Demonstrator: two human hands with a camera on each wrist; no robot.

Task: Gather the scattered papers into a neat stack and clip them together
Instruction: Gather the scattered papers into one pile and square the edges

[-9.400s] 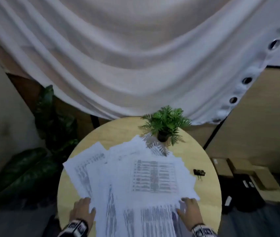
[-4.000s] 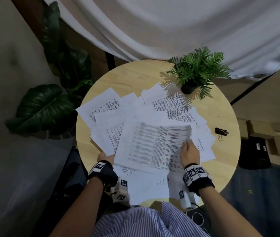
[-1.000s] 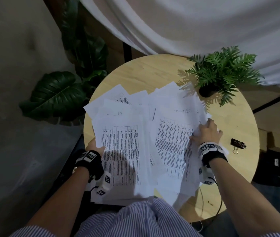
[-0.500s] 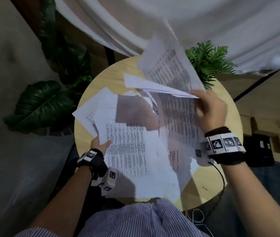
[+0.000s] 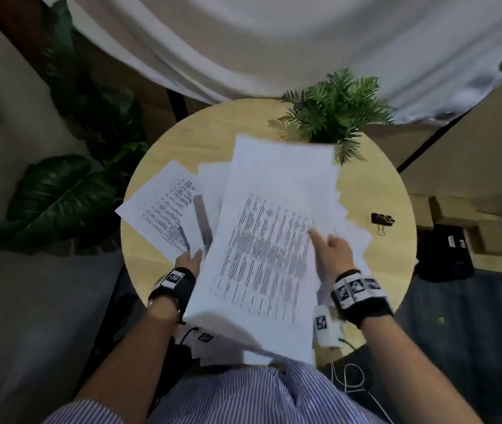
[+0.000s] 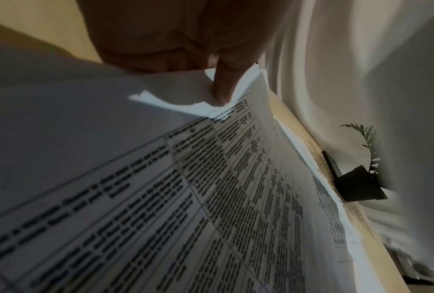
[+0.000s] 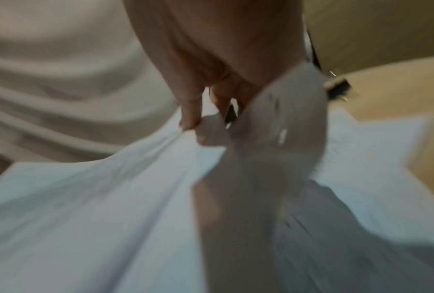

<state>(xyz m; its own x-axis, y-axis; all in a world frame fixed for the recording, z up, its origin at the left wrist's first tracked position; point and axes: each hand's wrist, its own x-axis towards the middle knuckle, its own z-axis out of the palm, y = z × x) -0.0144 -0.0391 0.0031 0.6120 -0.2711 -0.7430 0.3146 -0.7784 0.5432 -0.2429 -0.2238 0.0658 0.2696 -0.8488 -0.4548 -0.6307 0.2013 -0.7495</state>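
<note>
The person stands over a round wooden table (image 5: 375, 185), and both hands are on the papers (image 5: 268, 240). A thick bundle of printed sheets is lifted in front of the chest, its near end hanging past the table's near edge and its far end reaching toward the little potted plant (image 5: 335, 114). The top sheet carries a printed table in dark rows.

The right hand (image 5: 331, 252) has the bundle's right side. In the right wrist view the thumb sits on top and the fingers (image 7: 193, 111) fold underneath, so it is pinching the sheets, though that picture is badly blurred.

The left hand (image 5: 187, 261) is at the bundle's left edge, mostly hidden beneath the sheets. The left wrist view shows 1 finger (image 6: 223, 83) pressed down onto a paper edge and the rest of the hand behind the sheets; it looks like a grasp on the papers.

More sheets lie loose on the table. 1 printed page (image 5: 164, 209) is fanned out to the left, partly under the bundle, and several corners stick out on the right side.

A black binder clip (image 5: 382, 220) lies on bare wood near the table's right edge, just beside the rightmost corners and not touching them.

Behind the table hangs a pale draped cloth (image 5: 274, 41). A big-leafed dark plant (image 5: 60, 197) stands on the floor to the left, and cardboard boxes (image 5: 458, 231) sit to the right.
</note>
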